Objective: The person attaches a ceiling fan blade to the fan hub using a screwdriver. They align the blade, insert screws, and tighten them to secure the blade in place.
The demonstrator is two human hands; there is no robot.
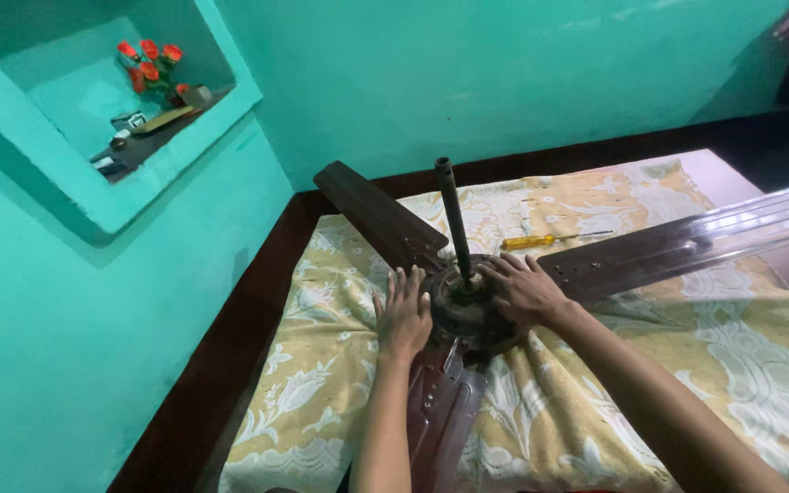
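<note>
Brown and dusty, a ceiling fan [468, 306] lies on a bed covered with a yellow and white floral sheet [705, 365]. Its round motor housing sits near the middle of the view, with a dark downrod [452, 215] standing up from the hub and leaning slightly away from the person.

The left hand [404, 315] lies flat with its fingers spread and slightly apart, palm down, pressed against the left rim of the motor housing and partly on the sheet beside it. It grips nothing. The right hand [524, 290] rests on the right side of the housing, fingers loosely spread and curved over the top edge near the base of the downrod; it too is open and clasps nothing.

Three blades show: one [381, 219] runs toward the far left corner, one [696, 239] stretches far right beyond the frame edge, and one [440, 411] points toward the person between the forearms.

A yellow-handled screwdriver [541, 241] lies on the sheet just beyond the right hand, apart from it.

The bed's dark wooden frame [221, 365] runs close along the turquoise wall [66, 365] on the left, leaving little room there. A wall niche [130, 137] holds red artificial flowers [150, 62] and small objects. Open sheet lies to the right and near side.
</note>
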